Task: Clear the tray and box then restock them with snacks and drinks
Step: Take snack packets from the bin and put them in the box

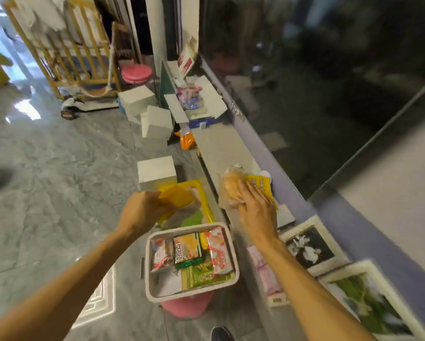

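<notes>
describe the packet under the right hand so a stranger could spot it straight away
Follow the grey ledge along the dark glass wall toward the white snack tray. Just past the tray, the right hand presses on a clear bread packet. It shows a golden bun, unlike the printed yellow wrapper beside it.

- Both forearms are bare and reach forward from the bottom of the view, the left from the lower left corner, the right from the lower right.
- The left hand (142,210) is seen from the back, wrist bent slightly, fingers curled shut around a yellow packet (175,200), held in the air.
- The right hand (255,210) is palm down, the back of it facing up, fingers spread and stretched forward.
- The right fingers lie over a bun (231,190) in clear wrap on the ledge (221,146), the thumb on its near side; whether the grip has closed cannot be told.
- The two hands are near each other, not touching.
</notes>
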{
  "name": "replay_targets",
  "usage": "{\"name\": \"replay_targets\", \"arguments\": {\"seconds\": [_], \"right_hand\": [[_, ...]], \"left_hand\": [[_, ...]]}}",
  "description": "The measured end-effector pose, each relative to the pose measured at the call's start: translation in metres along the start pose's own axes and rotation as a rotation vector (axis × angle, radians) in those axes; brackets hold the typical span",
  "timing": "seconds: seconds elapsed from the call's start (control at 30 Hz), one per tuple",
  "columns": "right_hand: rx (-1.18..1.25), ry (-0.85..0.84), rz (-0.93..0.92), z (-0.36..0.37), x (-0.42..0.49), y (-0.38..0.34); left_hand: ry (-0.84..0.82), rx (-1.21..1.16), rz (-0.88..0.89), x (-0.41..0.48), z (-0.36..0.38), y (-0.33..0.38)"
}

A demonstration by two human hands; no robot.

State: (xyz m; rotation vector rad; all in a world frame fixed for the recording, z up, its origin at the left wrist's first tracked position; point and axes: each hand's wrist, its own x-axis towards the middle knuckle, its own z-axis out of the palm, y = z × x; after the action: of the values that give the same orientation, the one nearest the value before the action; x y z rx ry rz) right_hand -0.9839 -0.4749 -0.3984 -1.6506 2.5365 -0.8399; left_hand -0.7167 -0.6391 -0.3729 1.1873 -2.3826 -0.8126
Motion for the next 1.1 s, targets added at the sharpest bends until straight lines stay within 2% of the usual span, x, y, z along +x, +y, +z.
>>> {"name": "replay_targets", "arguments": {"seconds": [0.3,0.43,0.57,0.83,1.1], "right_hand": [[-0.193,0.349,0.270,-0.174,-0.099,-0.040],[-0.321,0.444,0.393,-0.233,-0.178,-0.044],[-0.402,0.538,0.503,-0.284,-0.265,-0.038],[-0.521,0.575,0.733,-0.372,-0.455,-0.019],[-0.539,0.551,0.900,-0.412,-0.623,0.016]], "left_hand": [[-0.219,-0.076,0.322,0.011,-0.048,0.156],[-0.346,-0.099,0.489,-0.013,-0.038,0.240],[-0.396,-0.077,0.610,-0.062,-0.011,0.313],[-0.548,-0.119,0.809,-0.200,0.065,0.427],[-0.737,-0.143,0.836,-0.336,0.158,0.492]]}}
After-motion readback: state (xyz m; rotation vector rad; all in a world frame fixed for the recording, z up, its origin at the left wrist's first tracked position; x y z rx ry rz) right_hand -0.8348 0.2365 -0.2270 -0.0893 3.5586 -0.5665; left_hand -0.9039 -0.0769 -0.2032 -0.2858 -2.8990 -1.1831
